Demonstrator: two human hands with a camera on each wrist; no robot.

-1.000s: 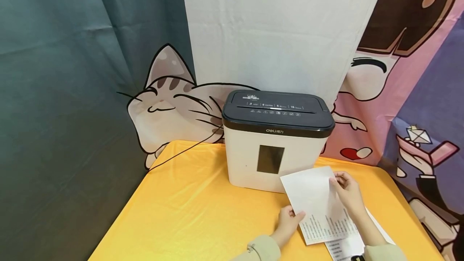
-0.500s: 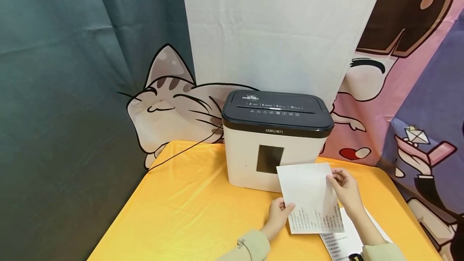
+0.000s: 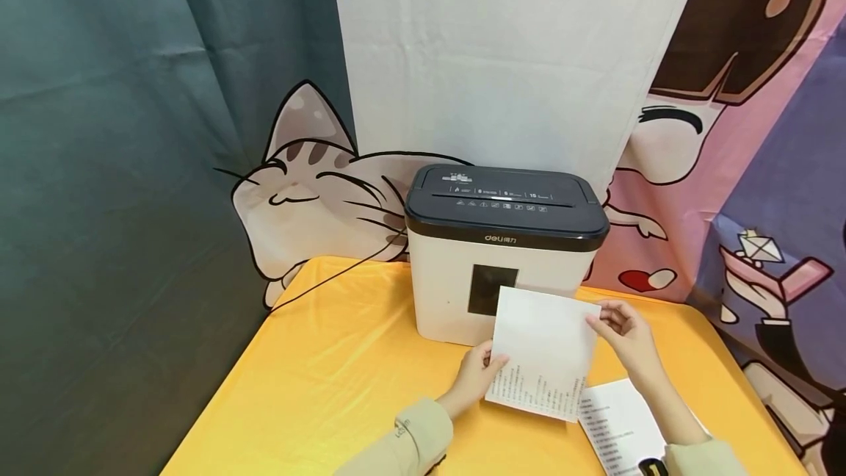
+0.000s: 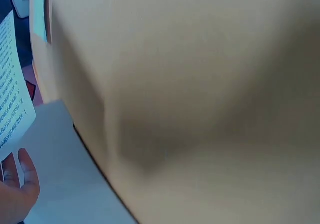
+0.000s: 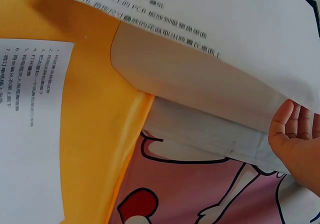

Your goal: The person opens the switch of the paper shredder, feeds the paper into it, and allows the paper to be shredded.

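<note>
A white printed sheet of paper (image 3: 545,351) is held up in front of the paper shredder (image 3: 505,263), tilted, with lines of text along its lower part. My left hand (image 3: 472,377) pinches its left edge between thumb and fingers. At the upper right corner, my right hand (image 3: 624,333) pinches the same sheet. The right wrist view has the sheet (image 5: 240,29) across the top and my right hand (image 5: 297,144) at its edge. In the left wrist view, part of the sheet (image 4: 12,94) and fingers appear at the far left.
Another printed sheet (image 3: 621,424) lies on the yellow-covered table (image 3: 317,388), under my right forearm. A small black object (image 3: 653,466) sits on it. The shredder's dark top has a long narrow slot (image 3: 502,199). A black cord (image 3: 337,275) runs off to the left.
Both hands have carried the sheet leftward and slightly up, bringing it in front of the shredder's window. More of the sheet on the table now shows.
</note>
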